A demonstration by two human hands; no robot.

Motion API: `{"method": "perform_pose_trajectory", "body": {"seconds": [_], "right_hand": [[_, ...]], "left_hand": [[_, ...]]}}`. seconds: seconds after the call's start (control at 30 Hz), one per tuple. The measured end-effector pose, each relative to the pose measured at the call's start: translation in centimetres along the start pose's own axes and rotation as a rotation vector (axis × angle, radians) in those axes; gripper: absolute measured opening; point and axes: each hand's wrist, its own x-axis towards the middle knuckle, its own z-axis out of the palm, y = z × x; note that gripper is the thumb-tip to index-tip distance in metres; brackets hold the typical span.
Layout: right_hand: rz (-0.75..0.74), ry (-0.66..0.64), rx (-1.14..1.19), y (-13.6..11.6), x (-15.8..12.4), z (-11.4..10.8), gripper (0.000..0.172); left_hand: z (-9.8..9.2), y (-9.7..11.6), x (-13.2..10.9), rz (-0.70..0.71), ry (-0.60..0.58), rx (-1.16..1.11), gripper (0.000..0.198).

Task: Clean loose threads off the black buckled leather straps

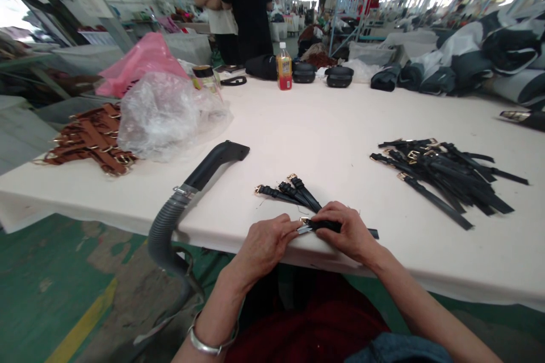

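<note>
Near the table's front edge, my right hand point(347, 232) is closed around a black buckle strap point(327, 227), whose tail sticks out to the right. My left hand point(269, 241) pinches the strap's gold-coloured buckle end. A small silver flat piece point(304, 229) shows beside the left fingertips; its kind is unclear, and the fingers partly cover it. Just beyond the hands lies a small fan of black buckle straps point(293, 191), buckles pointing away. Over to the right is a larger loose pile of similar black straps point(447, 173).
A black nozzle on a grey hose point(170, 221) rests over the front edge at left. Farther left are clear plastic bags point(162, 116) and brown straps point(96, 139). A bottle point(284, 68), black cases point(338, 76) and dark rolled bundles point(438, 76) line the back. Two people point(244, 5) stand beyond.
</note>
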Motion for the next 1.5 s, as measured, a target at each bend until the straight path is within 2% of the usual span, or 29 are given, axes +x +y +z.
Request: {"method": "perform_pose_trajectory", "body": {"seconds": [0.3,0.47,0.57,0.67,0.77,0.83,0.9,1.0,1.07,1.13,1.23,1.33,1.5], "right_hand": [[-0.001,-0.008,0.005,0.0,-0.1,-0.1,0.030],[0.014,0.030,-0.013,-0.1,-0.1,0.0,0.032],[0.023,0.067,-0.073,-0.1,-0.2,0.1,0.030],[0.015,0.089,-0.141,0.0,-0.3,0.4,0.022],[0.013,0.073,-0.166,0.0,-0.3,0.4,0.019],[0.005,0.065,-0.147,-0.1,-0.4,0.3,0.019],[-0.019,0.060,-0.099,-0.3,-0.4,0.1,0.020],[-0.036,0.043,-0.048,-0.8,-0.5,-0.4,0.017],[-0.011,0.029,-0.053,-1.2,-0.5,-0.5,0.015],[0.022,0.005,-0.062,-1.5,-0.5,-0.6,0.013],[0.065,-0.019,-0.083,-1.9,-0.4,-0.4,0.011],[0.094,0.010,-0.157,-2.2,-0.3,-0.1,0.006],[0.072,0.056,-0.270,-2.2,-0.4,0.3,0.010]], "left_hand": [[0.3,0.0,0.2,-0.010,0.020,-0.058,0.031],[0.4,-0.3,0.0,-0.126,0.162,-0.270,0.031],[0.9,-0.1,0.3,-0.200,0.193,-0.367,0.045],[1.6,0.7,1.1,-0.191,0.182,-0.240,0.042],[1.9,1.5,1.8,-0.205,0.172,-0.087,0.030],[1.9,1.7,2.1,-0.206,0.193,-0.076,0.020],[1.7,1.6,2.3,-0.182,0.219,-0.169,0.016],[1.7,1.5,2.4,-0.174,0.164,-0.552,0.014],[1.9,1.6,2.4,-0.228,0.129,-0.812,0.013],[2.0,1.8,2.4,-0.306,0.164,-0.967,0.013],[2.3,2.2,2.5,-0.386,0.230,-1.050,0.012],[2.7,2.3,2.8,-0.422,0.244,-1.051,0.010],[3.1,2.1,3.2,-0.464,0.261,-1.035,0.007]]}}
